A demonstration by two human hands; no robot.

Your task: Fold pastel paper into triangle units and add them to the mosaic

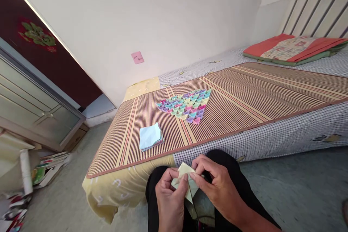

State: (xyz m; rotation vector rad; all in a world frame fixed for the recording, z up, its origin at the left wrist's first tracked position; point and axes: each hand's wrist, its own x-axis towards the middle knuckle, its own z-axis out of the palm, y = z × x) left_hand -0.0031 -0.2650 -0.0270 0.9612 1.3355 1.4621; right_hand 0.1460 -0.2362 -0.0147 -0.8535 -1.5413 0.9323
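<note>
Pale yellow-green paper (185, 168), partly folded, held up over the lap just off the bed's near edge (277, 139). Left hand (172, 194) pinches its left side, thumb on top; right hand (216, 179) pinches its right side, thumb and index finger together.

Risks, my judgement: crease could land crooked if the thumbs press unevenly; thin sheet could tear if both pull; nothing but lap under it, so a loosened pinch could drop it between the knees (156, 183). A sleeve or bump at the bed could skew the folded paper pieces (187, 106), set in close rows mid-mat.

Containers: none seen holding paper. Square paper stack (149, 136), light blue sheet on top, lies directly on the striped mat (236, 94), by its near edge toward the near-left corner.
</note>
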